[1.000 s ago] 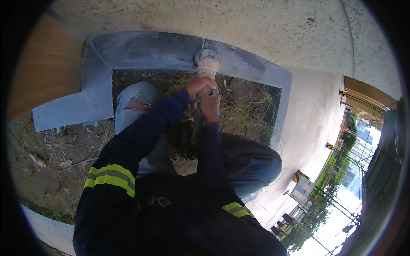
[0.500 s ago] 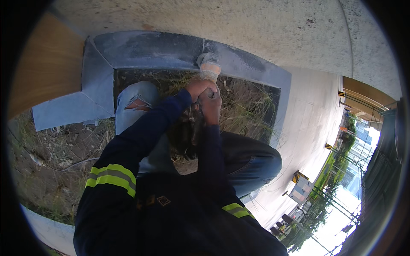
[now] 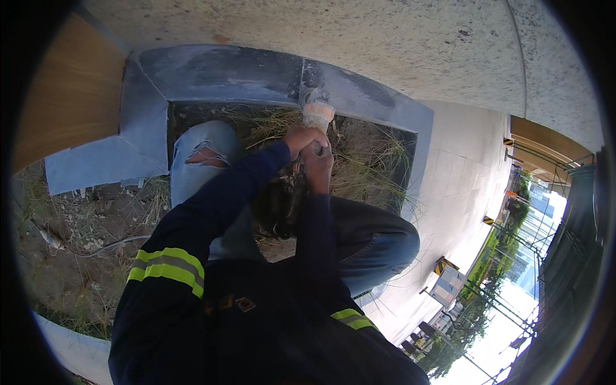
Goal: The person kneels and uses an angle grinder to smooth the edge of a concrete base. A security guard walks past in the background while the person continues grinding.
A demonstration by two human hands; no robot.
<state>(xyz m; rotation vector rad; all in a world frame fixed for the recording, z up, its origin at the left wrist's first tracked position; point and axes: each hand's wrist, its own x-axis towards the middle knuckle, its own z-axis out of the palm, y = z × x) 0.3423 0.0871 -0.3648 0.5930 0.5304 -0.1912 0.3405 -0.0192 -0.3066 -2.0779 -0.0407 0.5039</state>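
Both of my hands are wrapped round a dust-covered angle grinder [image 3: 319,115] with an orange band near its head. My left hand [image 3: 303,139] grips the body just behind that band. Right behind it, my right hand [image 3: 318,170] is closed round the rear part. The head of the grinder is at the inner edge of a dark grey stone slab border [image 3: 224,74], close to a joint between two slabs. Dust and my angle of view hide its disc, so I cannot tell whether it touches the stone.
Beyond the border rises a pale, speckled wall [image 3: 398,45]. My bent knees flank the tool over soil with dry grass [image 3: 369,151]. A brown panel [image 3: 70,96] stands at left, and a cable [image 3: 112,245] lies on the dirt. Light paving [image 3: 455,173] runs along the right.
The grinder's head has drawn back slightly toward me and a little right along the slabs. Both hands keep their hold. The view has shifted slightly.
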